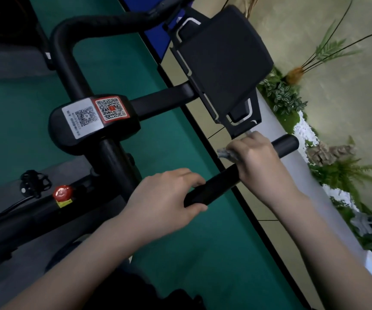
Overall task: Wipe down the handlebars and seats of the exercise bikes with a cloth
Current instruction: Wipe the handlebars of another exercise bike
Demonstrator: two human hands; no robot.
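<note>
The handlebar (216, 182) shows bare only between the left hand (165, 200) and the right hand (256, 157), and at its far tip. The black console (223, 63) crowds just above the right hand (its lower corner close to that hand). Open green floor (180, 253) lies beneath the bar; a planter (314, 202) flanks the right.

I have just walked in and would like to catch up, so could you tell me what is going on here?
A person is wiping the exercise bike's handlebar. The right hand holds a grey cloth round the bar near its end, while the left hand grips the same bar closer in.
</note>
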